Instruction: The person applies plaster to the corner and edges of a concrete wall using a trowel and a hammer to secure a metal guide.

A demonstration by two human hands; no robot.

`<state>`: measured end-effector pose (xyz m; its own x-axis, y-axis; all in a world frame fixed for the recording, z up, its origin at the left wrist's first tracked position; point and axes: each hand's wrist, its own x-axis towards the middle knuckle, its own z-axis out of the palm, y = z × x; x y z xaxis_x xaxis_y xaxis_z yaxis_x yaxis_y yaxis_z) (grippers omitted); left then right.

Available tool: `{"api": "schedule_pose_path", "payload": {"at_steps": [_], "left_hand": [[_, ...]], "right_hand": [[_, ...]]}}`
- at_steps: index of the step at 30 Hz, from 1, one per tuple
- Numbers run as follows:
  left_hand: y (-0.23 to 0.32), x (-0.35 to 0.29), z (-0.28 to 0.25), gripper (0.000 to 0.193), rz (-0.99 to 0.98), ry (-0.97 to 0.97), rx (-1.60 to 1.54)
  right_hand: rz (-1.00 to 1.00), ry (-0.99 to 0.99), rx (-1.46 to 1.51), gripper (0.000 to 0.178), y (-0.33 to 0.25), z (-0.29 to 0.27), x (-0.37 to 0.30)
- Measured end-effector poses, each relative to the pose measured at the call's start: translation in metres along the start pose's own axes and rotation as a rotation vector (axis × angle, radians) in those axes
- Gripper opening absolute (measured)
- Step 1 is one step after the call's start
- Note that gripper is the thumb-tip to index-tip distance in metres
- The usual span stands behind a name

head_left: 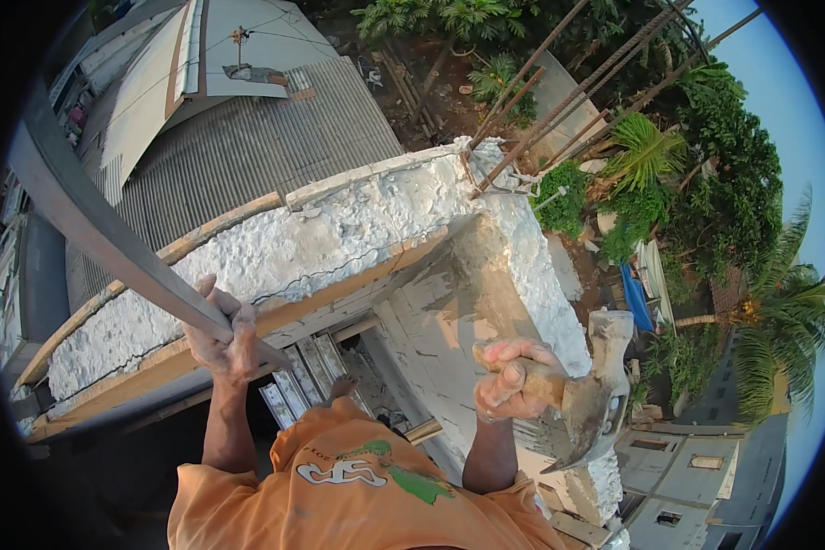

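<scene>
My left hand (225, 335) is closed around a long grey bar (110, 215), which slants from the upper left down past my wrist. Whether the bar is metal or wood I cannot tell. My right hand (518, 378) grips the wooden handle of a claw hammer (598, 394), fingers wrapped near the head. The hammer's worn metal head points away to the right, its claw tip turned downward. Below and beyond both hands runs a wall top (339, 220) of rough white concrete with a crack along it. The hammer appears raised above the wall's right-hand stretch.
Rusty rebar rods (559, 115) stick up from the wall's far corner. Wooden boards (367, 261) edge the concrete. Light metal slats (307, 376) lie low by my foot, over a drop. Outside are a corrugated roof (247, 133), trees (715, 156) and grey buildings (678, 467).
</scene>
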<state>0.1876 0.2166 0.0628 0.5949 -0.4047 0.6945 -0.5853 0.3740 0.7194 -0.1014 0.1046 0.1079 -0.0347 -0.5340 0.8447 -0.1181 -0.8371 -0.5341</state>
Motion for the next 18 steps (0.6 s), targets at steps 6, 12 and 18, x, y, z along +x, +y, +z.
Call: {"api": "schedule_pose_path", "payload": {"at_steps": [6, 12, 18], "left_hand": [[-0.001, 0.004, -0.007, 0.057, 0.066, -0.069, 0.027], [-0.003, 0.007, -0.009, 0.058, 0.044, -0.105, 0.041], [-0.001, 0.007, -0.010, 0.061, 0.000, -0.149, 0.028]], "right_hand": [[0.822, -0.436, -0.643, 0.042, 0.064, 0.022, -0.062], [0.403, -0.180, -0.532, 0.037, 0.041, 0.016, -0.038], [0.093, -0.103, -0.337, 0.032, 0.034, 0.016, -0.038]]}}
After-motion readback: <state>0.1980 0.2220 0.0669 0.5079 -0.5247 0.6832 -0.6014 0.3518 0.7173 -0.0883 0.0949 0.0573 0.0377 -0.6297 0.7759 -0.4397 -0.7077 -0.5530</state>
